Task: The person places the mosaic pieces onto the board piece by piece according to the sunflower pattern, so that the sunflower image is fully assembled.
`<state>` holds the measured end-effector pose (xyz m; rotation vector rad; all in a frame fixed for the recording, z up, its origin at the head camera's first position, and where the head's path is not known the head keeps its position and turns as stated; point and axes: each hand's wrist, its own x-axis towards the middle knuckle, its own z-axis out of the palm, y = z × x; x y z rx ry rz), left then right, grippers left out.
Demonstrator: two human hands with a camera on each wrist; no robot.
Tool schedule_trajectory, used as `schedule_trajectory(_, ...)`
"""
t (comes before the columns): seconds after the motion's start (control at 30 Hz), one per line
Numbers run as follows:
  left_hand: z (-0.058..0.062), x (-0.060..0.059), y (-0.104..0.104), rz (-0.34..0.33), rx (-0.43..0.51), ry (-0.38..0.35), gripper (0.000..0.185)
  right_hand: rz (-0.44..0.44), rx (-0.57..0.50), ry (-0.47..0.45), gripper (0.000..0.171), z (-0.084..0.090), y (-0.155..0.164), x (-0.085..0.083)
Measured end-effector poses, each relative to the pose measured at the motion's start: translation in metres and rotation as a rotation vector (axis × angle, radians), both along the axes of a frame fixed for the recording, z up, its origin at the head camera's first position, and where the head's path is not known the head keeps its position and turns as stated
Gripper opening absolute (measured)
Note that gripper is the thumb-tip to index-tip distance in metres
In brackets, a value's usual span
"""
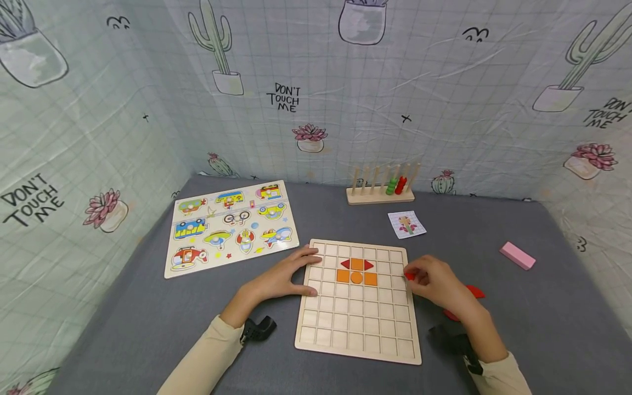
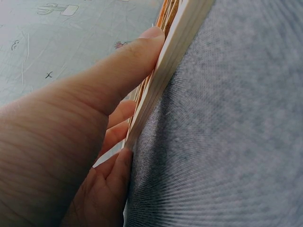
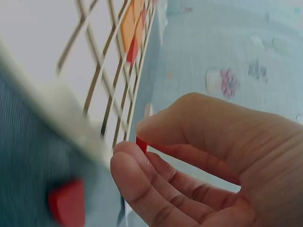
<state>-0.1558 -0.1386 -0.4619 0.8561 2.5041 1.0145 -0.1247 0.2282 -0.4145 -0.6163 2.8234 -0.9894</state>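
A wooden grid board [image 1: 359, 318] lies on the grey table, with orange and red pieces [image 1: 356, 271] set in its upper middle cells. My left hand [image 1: 288, 274] rests flat against the board's left edge [image 2: 161, 71], thumb along the side and fingers on top. My right hand [image 1: 429, 278] hovers at the board's right edge and pinches a small red piece [image 1: 409, 276] [image 3: 141, 144] between thumb and fingertips. More red pieces [image 1: 475, 292] [image 3: 66, 202] lie on the table by that hand.
A vehicle peg puzzle [image 1: 231, 226] lies at the left. A wooden peg rack with green and red rings [image 1: 382, 189] stands at the back. A pattern card [image 1: 406, 224] and a pink block [image 1: 517, 255] lie to the right. Cactus-print cloth walls surround the table.
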Motion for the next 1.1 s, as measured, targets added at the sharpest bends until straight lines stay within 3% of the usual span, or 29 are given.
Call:
schedule_trajectory(0.2,0.0,0.0,0.0,0.0,0.002,0.005,0.075,0.097,-0.034,-0.005,0.017,-0.004,-0.02,0.004)
schedule_trajectory(0.5,-0.001,-0.001,0.0,-0.003,0.012,0.001,0.074,0.156,-0.087,-0.078,0.026,-0.012,-0.043,0.009)
schedule_trajectory(0.8,-0.001,0.0,-0.001,-0.001,0.013,0.0,0.074,0.205,-0.063,0.055,0.015,-0.02,-0.05,0.011)
schedule_trajectory(1.1,-0.002,-0.001,-0.002,-0.001,0.008,0.002,0.075,0.205,-0.065,0.028,0.01,-0.019,-0.05,0.01)
